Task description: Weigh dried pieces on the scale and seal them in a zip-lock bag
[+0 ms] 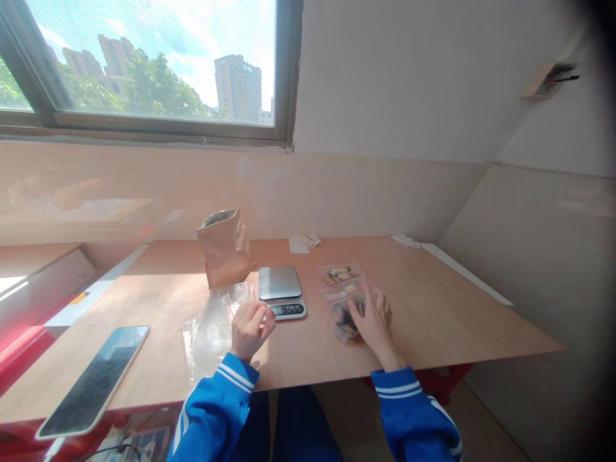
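Note:
My left hand (251, 328) is closed, fingers curled in, at the front left corner of a digital kitchen scale (280, 283); whether anything is in it is hidden. Clear plastic zip bags (206, 340) lie flat beside and beneath that hand. Thumb and fingers apart, my right hand (375, 319) rests over a zip bag with dark pieces (344, 321). Just behind it lies another zip bag with pale pieces (338, 274), and part of a further bag shows between them. The scale's steel plate bears nothing.
An open brown paper pouch (224, 250) stands behind the left hand. A large phone (99, 378) lies at the table's left front. Paper scraps (303, 243) sit by the wall. The wooden table (433, 308) ends close to my body.

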Demonstrator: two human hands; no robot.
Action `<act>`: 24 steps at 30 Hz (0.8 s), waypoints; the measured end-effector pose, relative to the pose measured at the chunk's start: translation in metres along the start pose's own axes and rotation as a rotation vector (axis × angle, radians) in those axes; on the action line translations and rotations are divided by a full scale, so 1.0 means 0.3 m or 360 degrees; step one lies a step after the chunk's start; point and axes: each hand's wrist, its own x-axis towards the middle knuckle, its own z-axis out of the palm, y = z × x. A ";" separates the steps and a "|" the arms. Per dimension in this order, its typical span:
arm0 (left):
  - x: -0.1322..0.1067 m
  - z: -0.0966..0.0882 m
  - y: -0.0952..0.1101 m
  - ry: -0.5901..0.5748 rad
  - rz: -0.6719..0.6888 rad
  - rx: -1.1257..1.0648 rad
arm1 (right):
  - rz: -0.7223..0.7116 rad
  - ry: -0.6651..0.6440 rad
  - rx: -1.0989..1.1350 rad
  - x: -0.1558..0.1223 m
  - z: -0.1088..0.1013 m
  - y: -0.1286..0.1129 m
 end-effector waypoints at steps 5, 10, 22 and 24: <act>0.023 -0.044 0.000 -0.0224 0.0199 -0.0033 | -0.0081 -0.0219 -0.0047 -0.075 0.054 -0.090; 0.043 -0.118 0.015 -0.0040 0.0059 -0.0293 | 0.0023 -0.0216 -0.0110 -0.062 0.103 -0.092; 0.295 -0.372 0.452 0.0254 -0.0567 -0.2038 | 0.0027 0.0036 -0.0177 -0.053 0.159 -0.083; 0.294 -0.407 0.479 0.0332 -0.0772 -0.2069 | 0.0067 0.0108 -0.0149 -0.049 0.148 -0.090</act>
